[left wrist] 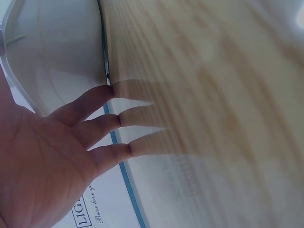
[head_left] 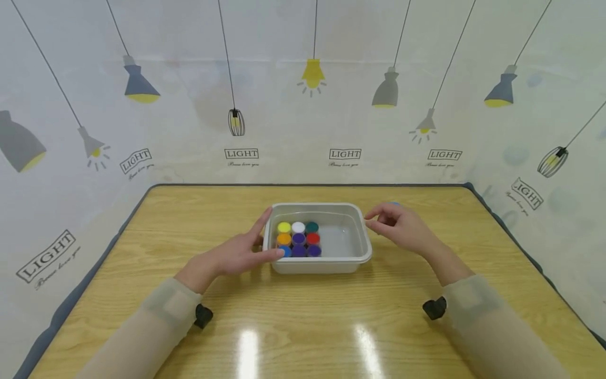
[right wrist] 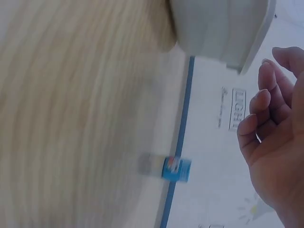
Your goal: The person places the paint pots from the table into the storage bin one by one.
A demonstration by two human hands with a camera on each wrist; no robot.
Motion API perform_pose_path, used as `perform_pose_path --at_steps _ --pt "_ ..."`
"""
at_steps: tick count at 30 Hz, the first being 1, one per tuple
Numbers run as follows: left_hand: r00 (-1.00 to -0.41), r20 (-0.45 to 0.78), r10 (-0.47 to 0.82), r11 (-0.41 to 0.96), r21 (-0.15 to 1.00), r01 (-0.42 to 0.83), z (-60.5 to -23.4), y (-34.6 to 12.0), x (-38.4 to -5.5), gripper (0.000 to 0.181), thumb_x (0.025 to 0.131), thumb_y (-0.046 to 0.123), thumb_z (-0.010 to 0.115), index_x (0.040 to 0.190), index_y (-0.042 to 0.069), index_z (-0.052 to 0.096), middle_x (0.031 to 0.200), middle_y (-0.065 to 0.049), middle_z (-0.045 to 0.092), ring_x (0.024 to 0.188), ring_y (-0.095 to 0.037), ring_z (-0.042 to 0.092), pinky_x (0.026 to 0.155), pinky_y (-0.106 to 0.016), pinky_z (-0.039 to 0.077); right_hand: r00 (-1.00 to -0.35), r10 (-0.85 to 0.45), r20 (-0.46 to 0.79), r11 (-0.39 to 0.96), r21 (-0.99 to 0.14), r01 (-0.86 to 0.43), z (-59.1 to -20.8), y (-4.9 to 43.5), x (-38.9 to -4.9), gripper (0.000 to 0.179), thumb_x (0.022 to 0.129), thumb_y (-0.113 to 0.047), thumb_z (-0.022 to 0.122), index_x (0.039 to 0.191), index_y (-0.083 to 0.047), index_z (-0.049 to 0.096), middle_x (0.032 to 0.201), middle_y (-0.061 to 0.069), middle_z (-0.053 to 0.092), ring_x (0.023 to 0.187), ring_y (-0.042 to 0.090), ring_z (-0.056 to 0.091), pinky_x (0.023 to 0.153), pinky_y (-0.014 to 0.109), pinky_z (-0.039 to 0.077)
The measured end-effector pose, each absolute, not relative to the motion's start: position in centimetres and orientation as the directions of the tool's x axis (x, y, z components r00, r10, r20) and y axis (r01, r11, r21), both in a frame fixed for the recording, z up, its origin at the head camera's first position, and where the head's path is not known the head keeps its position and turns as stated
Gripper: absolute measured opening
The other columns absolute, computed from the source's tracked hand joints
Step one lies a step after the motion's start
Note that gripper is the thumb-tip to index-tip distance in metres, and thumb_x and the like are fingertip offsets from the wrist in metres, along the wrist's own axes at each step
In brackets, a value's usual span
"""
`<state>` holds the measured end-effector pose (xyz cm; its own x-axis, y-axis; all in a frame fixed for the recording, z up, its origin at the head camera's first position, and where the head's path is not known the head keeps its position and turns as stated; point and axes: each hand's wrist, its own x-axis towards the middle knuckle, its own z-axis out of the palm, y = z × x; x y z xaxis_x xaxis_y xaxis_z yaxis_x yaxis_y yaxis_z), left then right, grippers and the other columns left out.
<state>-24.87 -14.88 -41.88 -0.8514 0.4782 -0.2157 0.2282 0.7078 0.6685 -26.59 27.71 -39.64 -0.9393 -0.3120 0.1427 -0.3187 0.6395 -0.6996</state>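
A white plastic tub (head_left: pixel 317 267) sits mid-table, with several small round pots (head_left: pixel 298 239) in rows in its left half. Their tops are yellow, white, green, orange, red, purple and blue. My left hand (head_left: pixel 236 255) lies at the tub's left end, its index finger along the rim and its thumb over the front corner by the blue pot (head_left: pixel 285 250). In the left wrist view, three fingers of the left hand (left wrist: pixel 52 156) stretch down to the tabletop. Beside the tub's right end, my right hand (head_left: pixel 402 227) hovers with loosely curled fingers, holding nothing.
Behind the right hand a small blue container (right wrist: pixel 175 168) stands on the wooden table (head_left: pixel 303 316), mostly hidden in the head view. Lamp-printed walls (head_left: pixel 284 173) border the table's back and sides. The tub's right half shows bare floor.
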Motion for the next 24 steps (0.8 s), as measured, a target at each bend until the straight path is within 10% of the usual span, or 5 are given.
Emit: perform_pose_path --at_steps 24 --pt "-0.852 -0.225 0.472 0.716 0.661 0.222 -41.8 -14.8 -25.0 0.113 0.096 0.085 0.058 0.169 0.053 -0.022 0.169 -0.026 0.047 0.153 -0.047 0.051 0.127 -0.068 0.037 -0.985 -0.170 0.025 0.783 -0.603 -0.150 -41.1 35.7 -28.8 0.038 0.110 -0.041 0.069 0.133 -0.011 0.074 0.105 0.008 0.071 0.088 0.019 0.058 0.072 0.031 0.050"
